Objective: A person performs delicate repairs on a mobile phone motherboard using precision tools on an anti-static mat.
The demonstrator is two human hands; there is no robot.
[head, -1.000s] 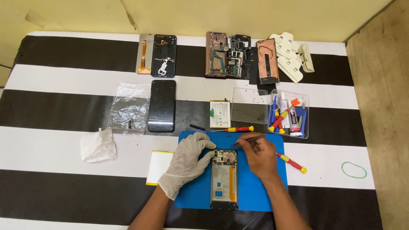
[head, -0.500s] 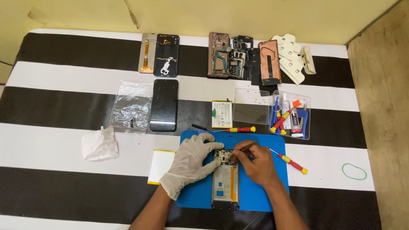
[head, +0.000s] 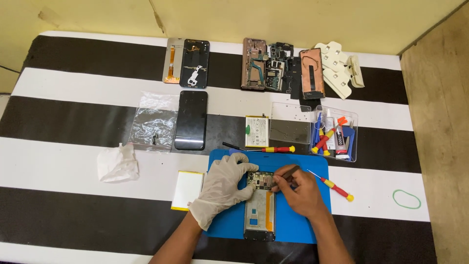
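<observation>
Since the earlier frames the right hand [head: 299, 191] has drawn closer over the top of the opened phone [head: 260, 205], where a second ago it sat further right. The phone lies lengthwise on the blue mat [head: 293, 225]. The right hand's fingers pinch a thin dark tool [head: 289, 172] whose tip touches the phone's upper part. The gloved left hand [head: 223, 185] lies spread, fingertips pressing the phone's top left edge. A red-and-yellow screwdriver [head: 336, 188] lies just right, and a clear tool tray [head: 334, 133] sits beyond the mat.
</observation>
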